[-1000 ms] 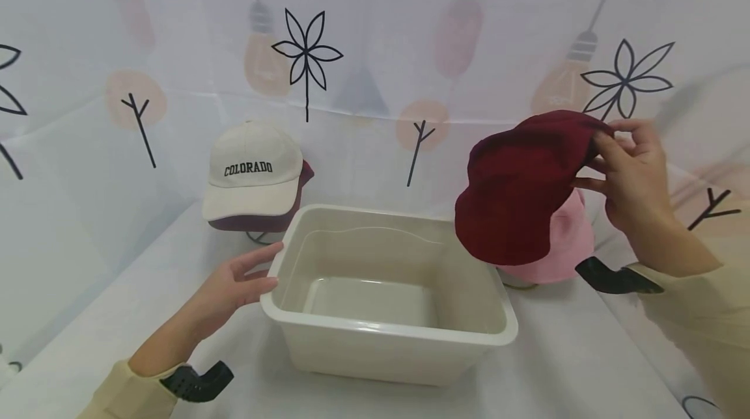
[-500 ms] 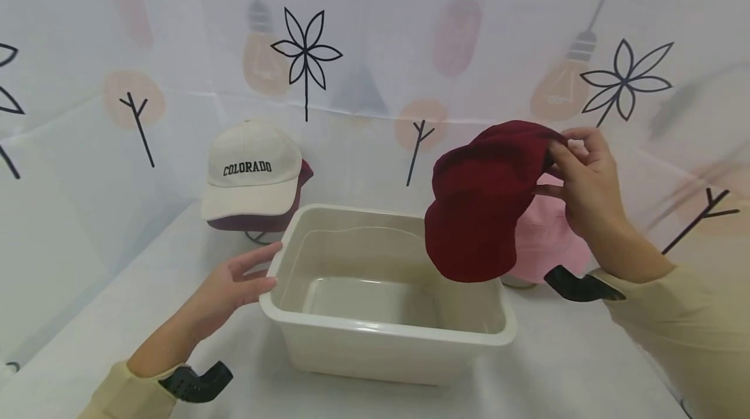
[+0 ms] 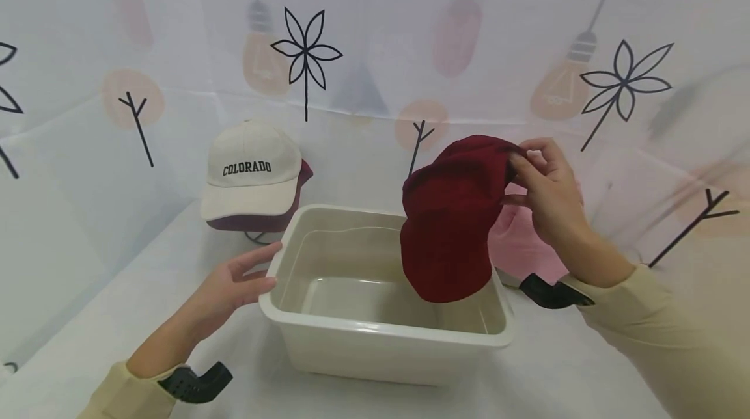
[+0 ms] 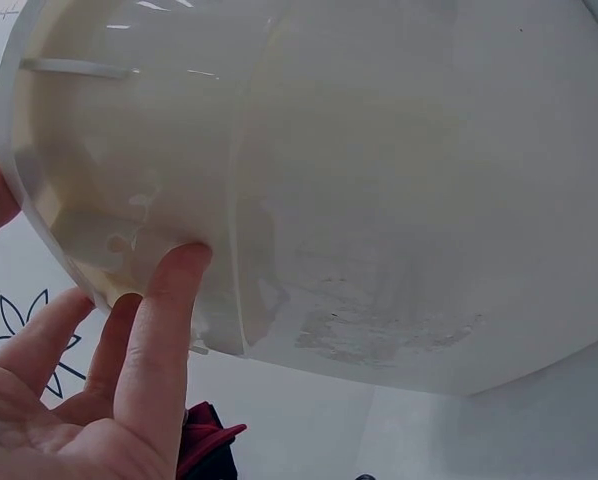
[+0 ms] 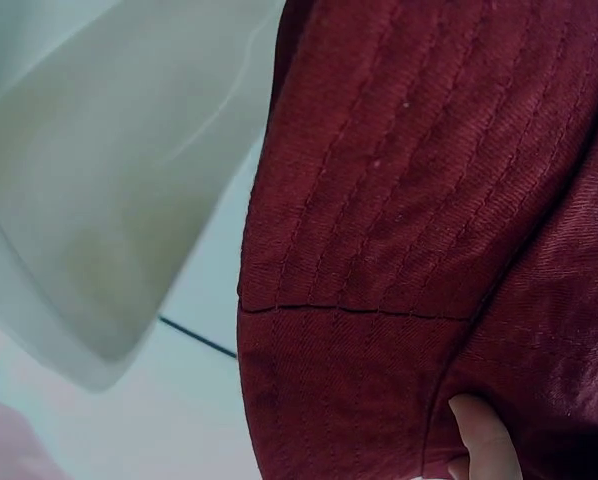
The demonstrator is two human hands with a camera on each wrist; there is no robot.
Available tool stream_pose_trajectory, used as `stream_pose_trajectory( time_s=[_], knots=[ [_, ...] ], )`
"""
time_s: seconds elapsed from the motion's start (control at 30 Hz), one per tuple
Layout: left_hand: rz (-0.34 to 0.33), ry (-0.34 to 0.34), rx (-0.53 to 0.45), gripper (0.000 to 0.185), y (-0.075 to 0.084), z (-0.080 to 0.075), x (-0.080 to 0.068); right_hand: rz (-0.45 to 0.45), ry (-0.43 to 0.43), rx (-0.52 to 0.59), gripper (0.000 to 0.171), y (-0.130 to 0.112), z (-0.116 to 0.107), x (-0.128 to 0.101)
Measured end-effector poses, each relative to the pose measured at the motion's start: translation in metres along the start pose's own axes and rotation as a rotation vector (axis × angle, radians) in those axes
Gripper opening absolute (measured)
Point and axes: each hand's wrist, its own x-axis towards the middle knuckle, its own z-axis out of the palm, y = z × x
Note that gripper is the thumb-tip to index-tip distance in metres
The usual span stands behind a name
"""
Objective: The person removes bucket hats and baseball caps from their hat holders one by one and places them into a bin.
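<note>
Overhead, the right hand [image 3: 547, 188] has its grip pinched on the maroon hat [image 3: 451, 224]; left hand [image 3: 234, 282] lies flat-fingered against the tub [image 3: 387, 334].

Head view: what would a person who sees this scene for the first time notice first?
The eye goes first to the dark red hat, which the right hand pinches by its top so that it hangs over the right part of the cream plastic tub. The left hand touches the tub's left side with straight fingers. Behind the tub on the left stands a white cap that reads COLORADO, and a pink hat shows behind the red one.
</note>
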Motion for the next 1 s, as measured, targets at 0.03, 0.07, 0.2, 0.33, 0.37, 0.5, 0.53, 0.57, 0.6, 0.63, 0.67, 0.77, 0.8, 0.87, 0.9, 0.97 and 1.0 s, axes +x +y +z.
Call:
stream_pose_trajectory(
  time_s=[0.03,0.07,0.2,0.33,0.37,0.5,0.53,0.57,0.6,0.63,0.67,0.77,0.8,0.87,0.9,0.97,1.0],
  knots=[
    [-0.003,0.002,0.001,0.066,0.000,0.000,0.000,0.002,-0.003,-0.011,0.008,0.002,0.002,0.000],
    [-0.006,0.004,0.002,0.066,-0.001,0.000,0.001,0.003,-0.008,-0.023,0.008,0.004,0.003,-0.001],
    [-0.016,0.012,0.002,0.066,-0.001,0.000,0.002,0.011,-0.027,-0.065,0.007,0.011,0.010,-0.003],
    [-0.013,0.014,0.006,0.066,0.000,0.001,0.001,0.036,-0.035,-0.111,0.008,0.018,0.018,-0.005],
    [-0.010,0.012,0.009,0.066,0.001,0.001,0.000,0.043,-0.037,-0.123,0.008,0.019,0.020,-0.006],
    [-0.008,0.010,0.007,0.065,0.002,0.001,-0.001,0.070,-0.056,-0.166,0.008,0.024,0.027,-0.007],
    [-0.004,0.007,0.005,0.066,0.003,0.001,-0.001,0.073,-0.064,-0.175,0.008,0.025,0.028,-0.007],
    [-0.001,0.005,0.004,0.066,0.003,0.001,-0.001,0.074,-0.074,-0.181,0.009,0.027,0.030,-0.007],
    [-0.002,0.005,0.001,0.066,0.003,0.001,-0.001,0.075,-0.084,-0.193,0.010,0.028,0.031,-0.007],
    [-0.001,0.005,-0.001,0.066,0.003,0.001,-0.002,0.078,-0.093,-0.207,0.010,0.029,0.032,-0.006],
    [0.005,0.003,-0.001,0.066,0.002,0.001,-0.002,0.081,-0.104,-0.216,0.010,0.031,0.033,-0.005],
    [0.015,-0.001,-0.003,0.066,0.002,0.001,-0.002,0.085,-0.134,-0.268,0.008,0.034,0.035,-0.003],
    [0.017,-0.002,-0.003,0.066,0.001,0.001,-0.001,0.088,-0.144,-0.293,0.007,0.035,0.036,-0.003],
    [0.021,-0.004,-0.005,0.065,0.001,0.001,-0.001,0.097,-0.167,-0.337,0.005,0.037,0.038,-0.002],
    [0.021,-0.005,-0.006,0.065,0.001,0.001,-0.001,0.104,-0.180,-0.361,0.005,0.038,0.038,-0.002],
    [0.022,-0.005,-0.005,0.065,0.001,0.001,-0.001,0.117,-0.208,-0.385,0.005,0.040,0.041,-0.002],
    [0.021,-0.005,-0.005,0.065,0.001,0.001,-0.001,0.122,-0.221,-0.390,0.005,0.042,0.042,-0.002]
  ],
)
